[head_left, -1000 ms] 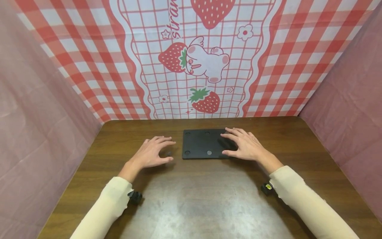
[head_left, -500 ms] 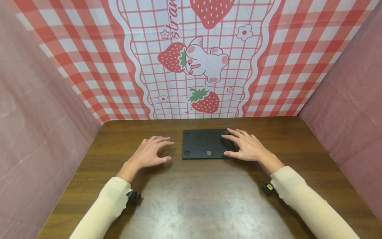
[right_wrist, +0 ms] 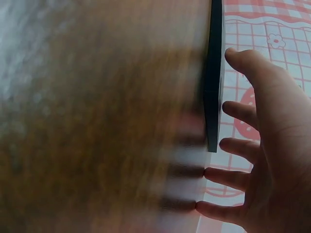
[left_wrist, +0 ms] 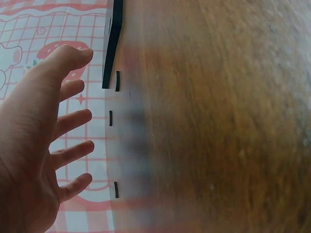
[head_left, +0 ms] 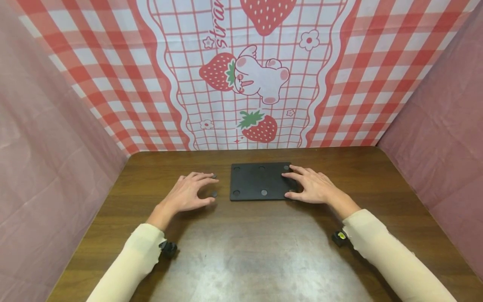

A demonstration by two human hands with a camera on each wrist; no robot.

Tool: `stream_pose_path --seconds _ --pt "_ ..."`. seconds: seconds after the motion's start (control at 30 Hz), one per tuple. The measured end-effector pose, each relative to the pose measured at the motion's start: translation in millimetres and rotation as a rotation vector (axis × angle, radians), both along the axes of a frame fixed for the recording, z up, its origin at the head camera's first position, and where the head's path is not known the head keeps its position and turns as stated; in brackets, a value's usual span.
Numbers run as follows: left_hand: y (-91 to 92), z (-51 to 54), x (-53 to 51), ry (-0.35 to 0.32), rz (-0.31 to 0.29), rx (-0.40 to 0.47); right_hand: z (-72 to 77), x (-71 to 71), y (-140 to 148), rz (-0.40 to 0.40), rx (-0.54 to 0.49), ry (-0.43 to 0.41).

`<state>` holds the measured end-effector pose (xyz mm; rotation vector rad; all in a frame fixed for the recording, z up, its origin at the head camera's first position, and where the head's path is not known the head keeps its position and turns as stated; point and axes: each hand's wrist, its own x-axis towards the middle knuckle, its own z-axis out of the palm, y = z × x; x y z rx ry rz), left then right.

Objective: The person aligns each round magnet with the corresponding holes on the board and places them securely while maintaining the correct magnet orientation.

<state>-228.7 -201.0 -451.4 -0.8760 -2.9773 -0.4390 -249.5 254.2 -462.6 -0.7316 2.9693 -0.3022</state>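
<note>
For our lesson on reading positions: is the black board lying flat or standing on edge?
The black board lies flat on the wooden table: the head view shows its broad face, the wrist views its thin edge.

Free passage over tabletop [head_left: 249,235] before black board [head_left: 250,180], small discs [head_left: 214,194] at left, cloth [head_left: 264,79] behind

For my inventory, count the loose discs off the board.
3, in the left wrist view near the left hand: the upper disc by the board, the middle disc below that, the lower disc lowest down. More may be hidden.
</note>
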Motion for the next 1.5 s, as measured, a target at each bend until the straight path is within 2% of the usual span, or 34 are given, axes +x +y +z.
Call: stream_pose_path --seconds 0.67,1.2,1.5 --pt "1.1 -0.6 -2.1 0.007 -0.003 -0.01 2.0 -2.5 0 -0.009 0.021 -0.014" --pt "1.3 1.1 -3.2 -0.012 -0.003 -0.004 3.9 -1.6 -1 -0.014 0.008 -0.03" --pt "3.3 1.3 -4.2 0.03 -0.037 0.007 11.0 -0.5 -5 -0.01 0.004 -0.06"
